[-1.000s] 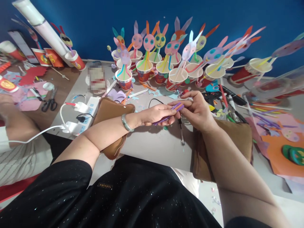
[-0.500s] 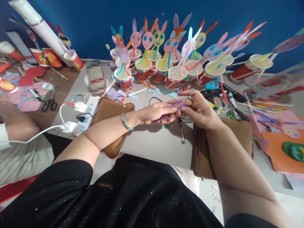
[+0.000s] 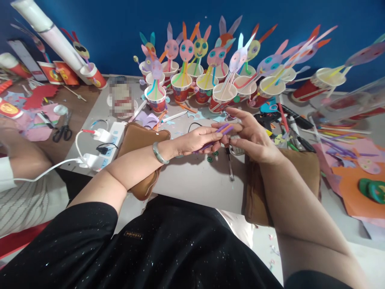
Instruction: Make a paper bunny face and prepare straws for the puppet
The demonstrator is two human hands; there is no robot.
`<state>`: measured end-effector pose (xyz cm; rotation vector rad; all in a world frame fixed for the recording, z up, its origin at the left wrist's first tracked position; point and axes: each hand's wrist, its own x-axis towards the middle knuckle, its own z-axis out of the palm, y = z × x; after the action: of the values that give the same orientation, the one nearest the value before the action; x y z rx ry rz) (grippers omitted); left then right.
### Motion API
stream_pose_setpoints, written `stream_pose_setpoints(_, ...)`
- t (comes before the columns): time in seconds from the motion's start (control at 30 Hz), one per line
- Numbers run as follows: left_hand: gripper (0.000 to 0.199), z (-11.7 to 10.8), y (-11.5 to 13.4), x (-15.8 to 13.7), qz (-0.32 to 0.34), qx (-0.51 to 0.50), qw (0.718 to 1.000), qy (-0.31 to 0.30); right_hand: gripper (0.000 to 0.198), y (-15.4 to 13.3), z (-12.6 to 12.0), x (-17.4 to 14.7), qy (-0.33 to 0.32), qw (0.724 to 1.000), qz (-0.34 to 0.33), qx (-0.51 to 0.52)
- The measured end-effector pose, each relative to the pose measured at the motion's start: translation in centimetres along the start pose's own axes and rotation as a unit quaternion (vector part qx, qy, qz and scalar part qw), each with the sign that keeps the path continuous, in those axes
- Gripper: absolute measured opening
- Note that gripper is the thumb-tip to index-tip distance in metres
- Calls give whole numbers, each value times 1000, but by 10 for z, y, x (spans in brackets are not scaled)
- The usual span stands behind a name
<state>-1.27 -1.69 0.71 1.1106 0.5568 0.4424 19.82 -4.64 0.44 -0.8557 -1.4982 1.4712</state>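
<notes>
My left hand (image 3: 204,138), with a bangle at the wrist, is closed around a small bundle of purple and orange straws (image 3: 225,129). The straws' upper ends stick out past the thumb toward the right. My right hand (image 3: 255,138) is just beside those ends with its fingers spread and nothing visible gripped. Whether its fingertips touch the straws, I cannot tell. Under the hands, a pen (image 3: 230,166) and small green discs (image 3: 209,159) lie on the grey table.
Red paper cups (image 3: 156,105) with rabbit-faced straw figures line the blue wall. Brown cushions (image 3: 141,148) lie under both forearms. A power strip (image 3: 112,140) and scissors (image 3: 63,130) are on the left, near another person's arm (image 3: 24,148). Markers (image 3: 294,132) and coloured paper (image 3: 355,192) lie right.
My right hand's fingers have spread and drawn slightly away from the straws. My left hand keeps its hold and stays nearly in place.
</notes>
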Motion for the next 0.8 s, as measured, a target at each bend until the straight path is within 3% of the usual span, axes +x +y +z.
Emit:
stream_pose_setpoints(0.4, 24, -1, -2, 2, 19, 25, 999, 35, 34, 1, 0, 5, 63, 993, 5, -100)
stream_pose_setpoints(0.8, 26, -8, -11, 9, 61, 120, 989, 65, 37, -1, 2, 6, 69, 992, 34, -96)
